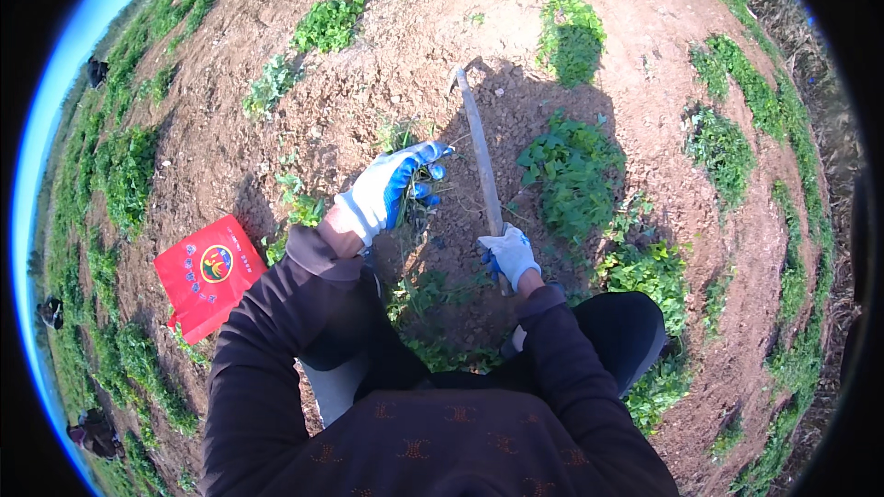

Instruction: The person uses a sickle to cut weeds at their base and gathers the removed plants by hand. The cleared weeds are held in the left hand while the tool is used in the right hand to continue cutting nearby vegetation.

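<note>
My left hand (394, 186), in a white glove with a blue coated palm, is curled around a small bunch of pulled grass and stems (416, 206) over the soil. In a matching glove, my right hand (510, 252) grips the lower end of a long wooden handle (480, 145). A metal hoe head (454, 80) sits at the handle's far end, by loose, broken soil. Leafy green plants (577, 176) grow to the right of the handle. Parts of the bunch are hidden by the left glove's fingers.
A red printed bag (228, 283) lies on the ground left of my left forearm. Rows of low green plants (128, 176) run on both sides. Several people are at the far left edge, one a dark figure (97, 433). Dry stalks (822, 69) border the right side.
</note>
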### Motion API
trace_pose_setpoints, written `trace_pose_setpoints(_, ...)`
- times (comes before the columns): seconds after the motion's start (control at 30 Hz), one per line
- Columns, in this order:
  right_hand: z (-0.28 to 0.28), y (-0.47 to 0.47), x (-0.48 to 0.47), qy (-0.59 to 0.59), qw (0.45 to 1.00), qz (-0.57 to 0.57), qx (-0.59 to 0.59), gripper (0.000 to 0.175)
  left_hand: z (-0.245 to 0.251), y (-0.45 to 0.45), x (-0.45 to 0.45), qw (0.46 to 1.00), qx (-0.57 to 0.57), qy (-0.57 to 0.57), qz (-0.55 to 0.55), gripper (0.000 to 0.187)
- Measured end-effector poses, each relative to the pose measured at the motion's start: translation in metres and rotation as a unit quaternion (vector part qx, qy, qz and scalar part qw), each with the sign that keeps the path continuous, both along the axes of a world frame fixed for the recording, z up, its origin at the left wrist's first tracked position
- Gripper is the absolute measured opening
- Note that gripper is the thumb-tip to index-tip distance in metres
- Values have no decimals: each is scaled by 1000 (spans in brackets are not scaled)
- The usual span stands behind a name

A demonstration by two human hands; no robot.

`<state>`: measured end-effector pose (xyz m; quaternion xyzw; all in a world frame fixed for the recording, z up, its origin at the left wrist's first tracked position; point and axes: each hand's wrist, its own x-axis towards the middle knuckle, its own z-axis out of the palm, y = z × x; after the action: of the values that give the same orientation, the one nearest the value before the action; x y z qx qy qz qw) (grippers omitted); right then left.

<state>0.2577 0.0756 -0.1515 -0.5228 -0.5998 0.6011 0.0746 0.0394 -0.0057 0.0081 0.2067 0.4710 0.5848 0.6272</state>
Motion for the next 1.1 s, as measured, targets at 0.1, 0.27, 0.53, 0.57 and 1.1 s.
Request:
trace_pose_setpoints(0.1, 3, -4, -2, 21, 998, -8, -56, 26, 3, -3, -1, 1000, -1, 26, -9, 37)
trace_pose_setpoints(0.27, 4, -3, -5, 88, 987, -57, -123, 24, 4, -8, -3, 995, 6, 98, 4, 40)
trace_pose_setpoints(0.53, 39, 8, 0, 181, 970, -116, -112, 23, 2, -9, -6, 998, 11, 58, 22, 38)
trace_pose_setpoints(0.57, 46, 7, 2, 190, 967, -125, -112, 22, 2, -9, -6, 998, 13, 58, 21, 38)
trace_pose_setpoints(1.1, -20, -10, 4, -125, 985, 14, 121, 27, -1, 0, -2, 1000, -3, 10, 11, 33)
